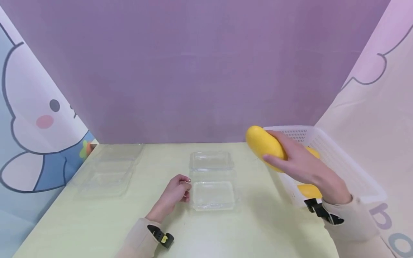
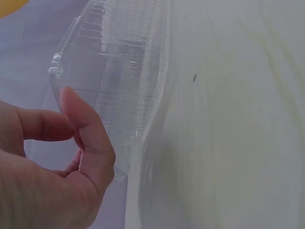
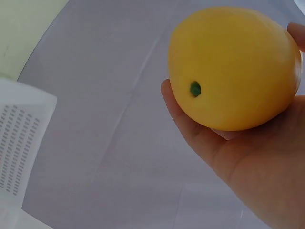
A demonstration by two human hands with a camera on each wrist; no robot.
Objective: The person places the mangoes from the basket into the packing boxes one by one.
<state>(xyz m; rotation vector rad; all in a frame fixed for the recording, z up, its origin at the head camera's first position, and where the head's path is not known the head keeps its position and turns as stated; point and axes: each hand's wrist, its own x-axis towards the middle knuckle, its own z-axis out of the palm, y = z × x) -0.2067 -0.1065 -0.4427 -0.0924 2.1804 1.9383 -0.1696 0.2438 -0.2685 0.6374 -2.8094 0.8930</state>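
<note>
A yellow mango (image 1: 266, 147) with a small green stem end is gripped in my right hand (image 1: 300, 161), held up beside the white basket. In the right wrist view the fingers and thumb wrap round the mango (image 3: 228, 71). An open clear plastic box (image 1: 213, 195) lies mid-table, its lid (image 1: 211, 161) folded back behind it. My left hand (image 1: 175, 191) is at the left edge of this box, fingers bent. Seen from the left wrist, thumb and finger pinch the rim of the clear box (image 2: 114, 71).
On the right stands a white perforated basket (image 1: 348, 161) with more mangoes (image 1: 309, 191) inside, partly hidden by the right arm. More clear plastic boxes (image 1: 108, 175) lie at the table's left. A purple panel (image 1: 193, 71) rises behind the pale table (image 1: 200, 233).
</note>
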